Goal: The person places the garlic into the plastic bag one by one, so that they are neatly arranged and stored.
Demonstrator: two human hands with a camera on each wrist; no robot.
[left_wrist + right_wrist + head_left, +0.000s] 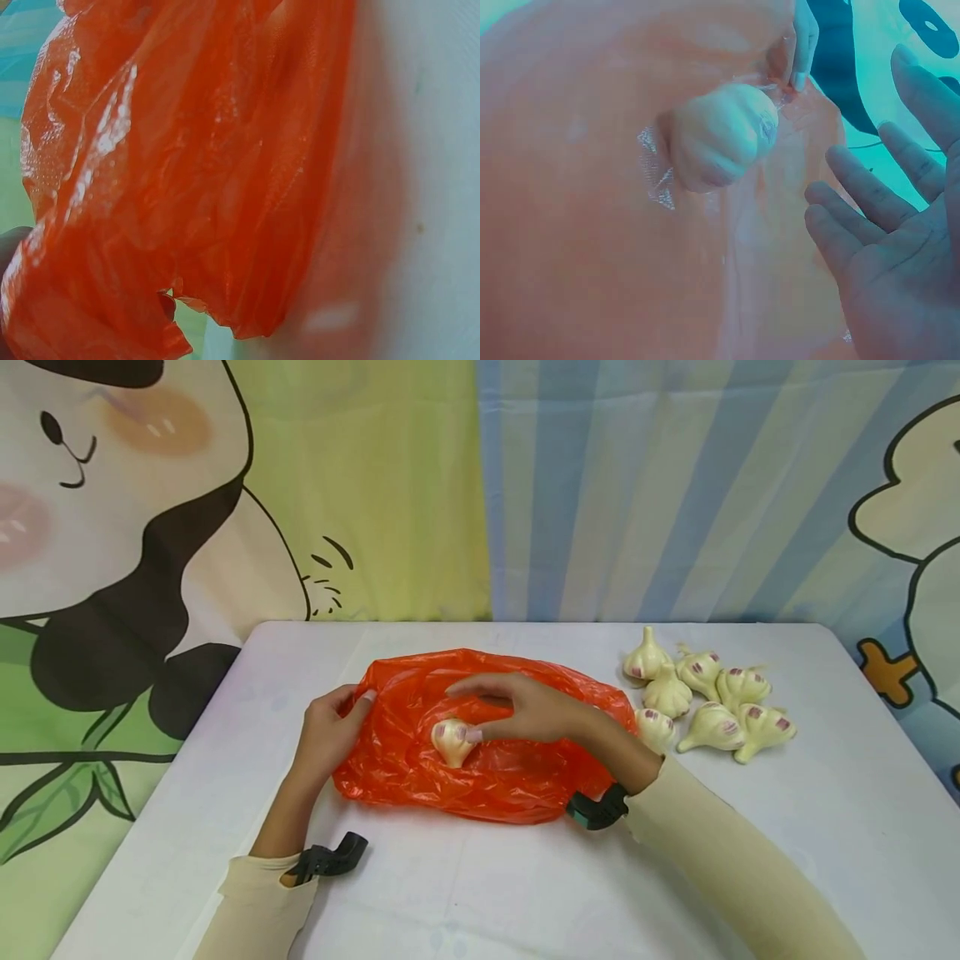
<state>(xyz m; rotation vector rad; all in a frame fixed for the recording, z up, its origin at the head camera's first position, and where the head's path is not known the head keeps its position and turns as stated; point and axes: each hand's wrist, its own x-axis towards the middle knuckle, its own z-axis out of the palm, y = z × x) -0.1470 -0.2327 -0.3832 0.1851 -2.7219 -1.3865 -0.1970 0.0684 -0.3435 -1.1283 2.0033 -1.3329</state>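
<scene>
A red plastic bag [525,785] lies spread and crumpled on the table, and it fills most of the left wrist view [195,165]. One garlic bulb [450,742] sits uncovered on the red plastic. My left hand [330,739] pinches the bag's left edge between thumb and fingers. Over the bag, my right hand [525,706] is held with its fingers spread; in the head view its thumb overlaps the bulb's right side. The right wrist view shows that hand [900,255] with nothing in it and a gap to the bulb [724,139].
Several more garlic bulbs [712,727] are grouped to the right of the bag, close to its right end. The white table [465,893] has its back edge against a printed cloth backdrop [600,485]. My right forearm crosses the bag's right end.
</scene>
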